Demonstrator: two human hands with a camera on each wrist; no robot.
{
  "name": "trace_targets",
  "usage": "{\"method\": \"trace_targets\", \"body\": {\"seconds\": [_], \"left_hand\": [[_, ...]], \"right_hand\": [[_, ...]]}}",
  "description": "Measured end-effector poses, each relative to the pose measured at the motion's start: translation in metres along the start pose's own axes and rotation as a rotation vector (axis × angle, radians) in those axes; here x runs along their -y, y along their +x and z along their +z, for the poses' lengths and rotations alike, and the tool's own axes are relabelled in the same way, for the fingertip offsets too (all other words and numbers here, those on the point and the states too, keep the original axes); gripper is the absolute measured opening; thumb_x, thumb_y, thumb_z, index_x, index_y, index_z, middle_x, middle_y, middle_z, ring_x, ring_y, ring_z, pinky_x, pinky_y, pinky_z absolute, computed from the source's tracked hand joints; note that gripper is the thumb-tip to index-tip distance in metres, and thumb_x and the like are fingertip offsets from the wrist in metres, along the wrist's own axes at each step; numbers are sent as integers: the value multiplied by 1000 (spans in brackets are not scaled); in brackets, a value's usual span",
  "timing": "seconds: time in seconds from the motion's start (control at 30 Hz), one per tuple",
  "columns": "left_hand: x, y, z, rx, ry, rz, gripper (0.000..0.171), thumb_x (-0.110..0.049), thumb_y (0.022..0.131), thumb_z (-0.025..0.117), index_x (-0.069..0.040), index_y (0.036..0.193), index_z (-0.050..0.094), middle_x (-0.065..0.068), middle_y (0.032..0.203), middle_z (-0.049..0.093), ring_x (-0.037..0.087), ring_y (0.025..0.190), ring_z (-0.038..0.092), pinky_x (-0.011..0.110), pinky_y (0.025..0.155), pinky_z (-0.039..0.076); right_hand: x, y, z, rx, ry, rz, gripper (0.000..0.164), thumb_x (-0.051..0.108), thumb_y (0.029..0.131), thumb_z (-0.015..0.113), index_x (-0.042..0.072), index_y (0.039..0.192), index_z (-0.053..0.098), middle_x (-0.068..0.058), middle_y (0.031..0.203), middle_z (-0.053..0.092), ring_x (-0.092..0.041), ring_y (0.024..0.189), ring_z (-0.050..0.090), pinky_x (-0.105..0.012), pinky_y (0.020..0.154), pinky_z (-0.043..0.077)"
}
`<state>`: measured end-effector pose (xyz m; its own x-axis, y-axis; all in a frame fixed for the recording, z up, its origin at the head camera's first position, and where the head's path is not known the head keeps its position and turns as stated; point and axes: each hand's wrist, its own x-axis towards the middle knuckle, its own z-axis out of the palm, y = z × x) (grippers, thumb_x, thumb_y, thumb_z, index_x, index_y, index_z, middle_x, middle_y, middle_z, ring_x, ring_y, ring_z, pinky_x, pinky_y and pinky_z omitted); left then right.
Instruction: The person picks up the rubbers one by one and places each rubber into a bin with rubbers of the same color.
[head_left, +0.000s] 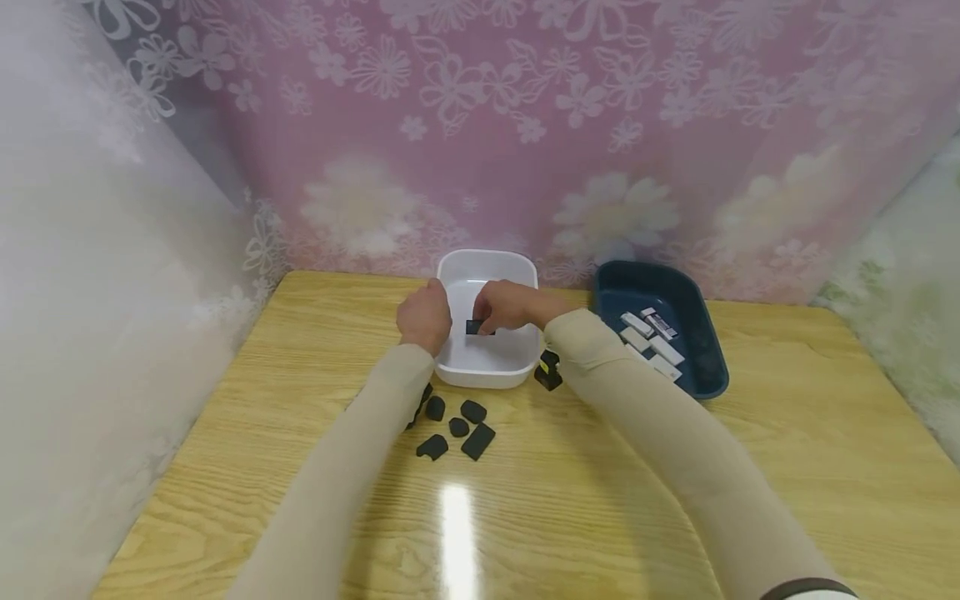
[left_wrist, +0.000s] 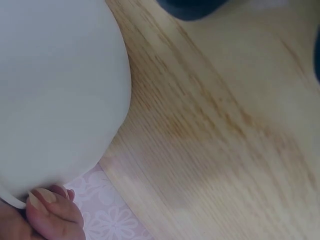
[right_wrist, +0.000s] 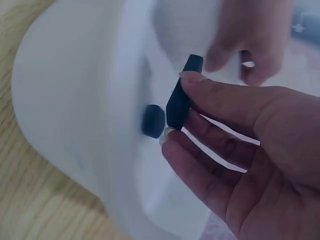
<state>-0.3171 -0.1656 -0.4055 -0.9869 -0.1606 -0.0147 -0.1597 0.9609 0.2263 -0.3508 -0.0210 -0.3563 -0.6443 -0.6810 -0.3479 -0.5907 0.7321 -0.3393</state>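
Note:
Over the white plastic basin [head_left: 487, 379], my right hand [head_left: 506, 304] pinches a small flat black piece [right_wrist: 180, 95] between thumb and fingers. Another dark piece [right_wrist: 153, 121] shows just beyond it in the right wrist view, inside the basin and blurred. My left hand [head_left: 424, 318] grips the basin's left rim, its curled fingers [left_wrist: 55, 212] against the wall in the left wrist view. On the wooden table in front of the basin lie several black pieces, among them a rectangular one [head_left: 477, 442] and a notched one [head_left: 432, 447]. My left sleeve partly hides others.
A dark blue basin [head_left: 716, 367] stands to the right, holding several white blocks [head_left: 666, 350]. Beside the white basin, a black object with a yellow mark [head_left: 548, 377] is partly behind my right sleeve. A pink floral cloth [head_left: 480, 200] hangs at the table's back edge.

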Motion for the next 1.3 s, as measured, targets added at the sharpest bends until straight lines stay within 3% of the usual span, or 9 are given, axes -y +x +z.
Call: {"method": "trace_targets", "body": {"seconds": [0.13,0.3,0.6,0.73,0.87,1.0,1.13,1.3], "left_hand": [[-8,-2,1,6,-1,16,24,-16,94,56,-1,113,50,14,94,64,28,83,66,41,70,53],[-15,-3,0,-3,-7,24,25,-16,94,57,-1,113,50,14,95,65,29,84,66,41,70,53],[-20,-1,0,-3,5,41,27,-17,94,57,-1,115,50,14,96,64,28,84,65,39,68,54],[-19,-2,2,0,-6,42,28,-16,93,58,-1,115,50,13,95,64,27,82,65,39,67,54],[-15,-2,3,-7,-1,37,26,-16,95,56,0,115,50,13,92,65,27,79,66,39,66,54],[-10,-3,0,-24,17,30,23,-14,96,52,0,115,51,14,90,64,28,78,66,40,66,54],[-5,-3,-2,-19,20,31,25,-14,96,52,1,115,50,14,90,64,28,78,66,40,67,54],[1,-3,-2,-21,9,21,25,-13,96,50,1,116,50,16,93,65,30,80,66,42,68,53]], "right_hand": [[-8,3,8,36,-21,91,24,13,85,73,2,107,68,-6,99,68,-18,91,61,-31,85,47],[-15,0,13,28,-35,146,27,13,85,74,3,109,68,-7,104,67,-20,95,61,-32,85,47],[-17,-5,20,-6,-3,187,27,10,83,75,4,108,67,-6,100,66,-18,91,60,-32,85,47],[-17,-11,21,-16,-37,172,29,13,85,73,4,112,66,-7,102,65,-19,93,59,-32,86,46],[-11,-29,18,-99,-98,78,27,16,90,67,2,114,65,-11,107,63,-23,98,58,-36,88,45],[3,-56,20,-212,-85,-47,24,17,93,63,4,113,67,-10,110,62,-22,97,58,-36,85,46],[17,-85,35,-307,-36,-237,19,16,92,65,6,107,68,-7,110,59,-21,92,59,-31,80,48],[32,-109,66,-270,44,-439,16,13,91,66,7,106,68,-3,111,55,-18,96,58,-26,83,47]]}}
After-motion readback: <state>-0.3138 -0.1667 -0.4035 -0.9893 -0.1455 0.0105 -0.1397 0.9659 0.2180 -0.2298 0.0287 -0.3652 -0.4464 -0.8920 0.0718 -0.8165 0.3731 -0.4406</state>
